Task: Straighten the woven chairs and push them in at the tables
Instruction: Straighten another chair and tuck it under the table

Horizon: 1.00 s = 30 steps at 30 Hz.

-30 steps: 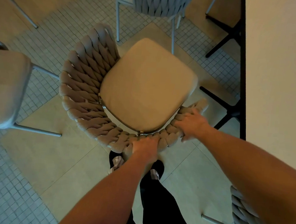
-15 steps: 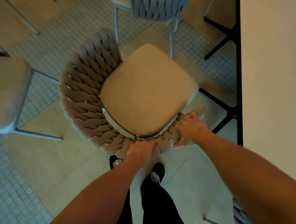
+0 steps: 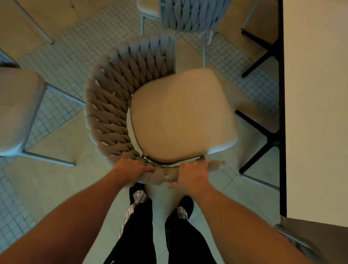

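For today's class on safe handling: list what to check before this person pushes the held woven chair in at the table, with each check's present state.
1. Left hand grips the woven chair rim: ok.
2. Right hand grips the rim: ok.
3. Seat faces the table: ok.
4. Seat already under the tabletop: not ok.
5. Black table base clear of chair legs: cannot tell.
6. Feet clear of the chair: ok.

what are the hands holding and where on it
Both hands hold the woven chair by the top rim of its backrest: left hand and right hand side by side, fingers curled over the weave.
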### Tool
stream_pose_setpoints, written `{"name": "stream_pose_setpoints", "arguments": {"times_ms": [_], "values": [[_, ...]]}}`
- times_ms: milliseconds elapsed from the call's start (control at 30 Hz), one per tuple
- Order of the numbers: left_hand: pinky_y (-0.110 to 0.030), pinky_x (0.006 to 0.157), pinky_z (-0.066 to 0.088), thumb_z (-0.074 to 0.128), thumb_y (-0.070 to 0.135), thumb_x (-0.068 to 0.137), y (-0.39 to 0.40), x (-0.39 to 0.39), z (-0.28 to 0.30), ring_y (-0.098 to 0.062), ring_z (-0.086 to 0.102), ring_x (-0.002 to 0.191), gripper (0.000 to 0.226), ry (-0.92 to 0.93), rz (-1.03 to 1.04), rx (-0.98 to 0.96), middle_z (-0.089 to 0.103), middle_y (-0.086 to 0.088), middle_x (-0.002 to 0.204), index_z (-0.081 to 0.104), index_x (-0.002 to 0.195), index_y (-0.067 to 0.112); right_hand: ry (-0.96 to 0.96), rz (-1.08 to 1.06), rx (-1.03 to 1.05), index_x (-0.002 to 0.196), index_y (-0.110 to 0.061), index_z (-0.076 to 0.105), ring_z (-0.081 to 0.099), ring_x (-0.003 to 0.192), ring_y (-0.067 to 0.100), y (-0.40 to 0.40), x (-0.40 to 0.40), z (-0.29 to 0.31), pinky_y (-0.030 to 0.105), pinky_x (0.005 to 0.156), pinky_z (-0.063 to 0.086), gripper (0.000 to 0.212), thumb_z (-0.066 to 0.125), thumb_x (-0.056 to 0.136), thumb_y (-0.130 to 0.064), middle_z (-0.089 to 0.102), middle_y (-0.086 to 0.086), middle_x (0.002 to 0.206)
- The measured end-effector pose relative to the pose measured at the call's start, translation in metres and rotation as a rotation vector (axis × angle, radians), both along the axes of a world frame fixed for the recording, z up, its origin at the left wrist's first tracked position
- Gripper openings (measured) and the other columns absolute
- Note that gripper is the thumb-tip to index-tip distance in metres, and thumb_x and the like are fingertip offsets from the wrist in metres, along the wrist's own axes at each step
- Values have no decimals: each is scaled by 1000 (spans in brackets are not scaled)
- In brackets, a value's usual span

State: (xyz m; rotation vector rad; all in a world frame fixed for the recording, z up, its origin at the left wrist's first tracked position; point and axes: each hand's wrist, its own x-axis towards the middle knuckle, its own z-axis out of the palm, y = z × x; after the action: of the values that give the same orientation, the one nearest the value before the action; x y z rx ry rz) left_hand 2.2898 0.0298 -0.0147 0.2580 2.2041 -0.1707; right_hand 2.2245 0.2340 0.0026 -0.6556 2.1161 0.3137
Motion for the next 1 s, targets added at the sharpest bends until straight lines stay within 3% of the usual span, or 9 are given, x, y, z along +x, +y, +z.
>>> {"name": "stream_pose_setpoints", "arguments": {"times_ms": [100,200,300,433,567,733,1000], "values": [[-68,114,14,54,22,99,-23,-2,15,-20,35,144,67,-6,-48,-120,33,10,159,26,150,54,-44,-84,-26,137,-13,52,50,131,37,-28,15,3,68,114,19,86,57,83,-79,59,11,137],[-72,113,7,55,19,97,-38,-2,16,-18,46,136,59,-1,12,-197,51,9,145,39,145,47,-51,-115,-84,137,-13,50,50,131,38,-40,21,3,68,114,19,81,53,87,-77,58,12,137],[-73,113,3,55,18,95,-34,-3,12,-21,50,132,51,-27,130,-244,59,8,134,47,142,37,-76,-85,-142,136,-15,50,52,128,36,-31,17,4,61,111,31,77,51,90,-76,58,12,134],[-60,110,24,66,29,87,0,4,11,-24,49,130,49,-45,194,-176,54,5,136,51,134,33,-99,-31,-129,131,-22,52,57,120,31,-4,5,-4,47,99,44,75,47,86,-82,61,7,126],[-45,100,39,66,36,83,45,11,-6,-23,56,118,47,50,318,2,59,3,126,51,127,31,-103,-14,-96,129,-23,50,55,120,30,22,-5,-11,45,97,45,67,46,90,-77,60,8,129],[-47,92,40,54,19,94,62,8,-10,-30,58,116,39,74,418,91,62,-1,123,49,130,33,-75,-30,-124,124,-20,50,54,119,30,26,0,-16,45,92,48,62,44,93,-73,60,9,129],[-49,93,41,54,17,95,41,4,-5,-31,56,120,48,40,352,110,58,-1,130,47,138,38,-99,-79,-114,130,-17,48,51,124,34,13,6,-16,46,94,47,68,43,94,-74,58,12,131]]}}
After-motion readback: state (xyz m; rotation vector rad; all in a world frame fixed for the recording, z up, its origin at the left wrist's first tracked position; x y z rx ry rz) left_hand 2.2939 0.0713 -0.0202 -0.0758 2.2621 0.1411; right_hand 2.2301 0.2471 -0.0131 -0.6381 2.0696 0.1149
